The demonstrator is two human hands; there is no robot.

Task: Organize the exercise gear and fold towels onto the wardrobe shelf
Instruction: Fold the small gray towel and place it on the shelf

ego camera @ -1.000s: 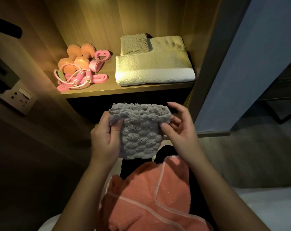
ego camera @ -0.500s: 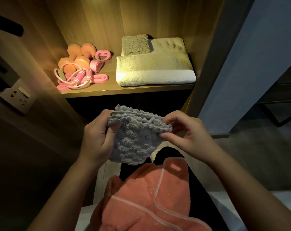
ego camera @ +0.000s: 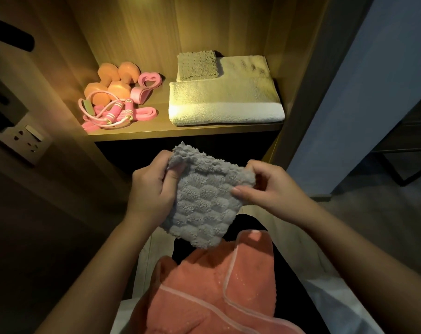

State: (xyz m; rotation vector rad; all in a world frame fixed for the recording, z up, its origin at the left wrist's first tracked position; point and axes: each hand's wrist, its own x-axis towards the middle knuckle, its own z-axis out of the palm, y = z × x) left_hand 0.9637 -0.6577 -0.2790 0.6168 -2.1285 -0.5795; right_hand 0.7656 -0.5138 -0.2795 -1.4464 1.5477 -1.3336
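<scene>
Below the shelf [ego camera: 180, 135], both hands pinch a fluffy, ribbed grey cloth [ego camera: 202, 201].

Both bare forearms extend forward from the lower frame edge and converge toward centre. Left hand [ego camera: 154, 189]: fingers curled, gripping the upper left corner of the grey towel [ego camera: 202, 203]. Right hand [ego camera: 271, 186]: thumb and fingers pinching the upper right edge. Both hands are held at about the same height.

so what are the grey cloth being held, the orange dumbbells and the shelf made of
Grey cloth: likely plush microfibre or fleece, judging by its fluffy pile in puffy rows. Dumbbells: matte orange coating, perhaps neoprene or vinyl, with no metallic shine. Shelf: smooth wood-grain board, veneer or laminate; cannot tell which.
</scene>
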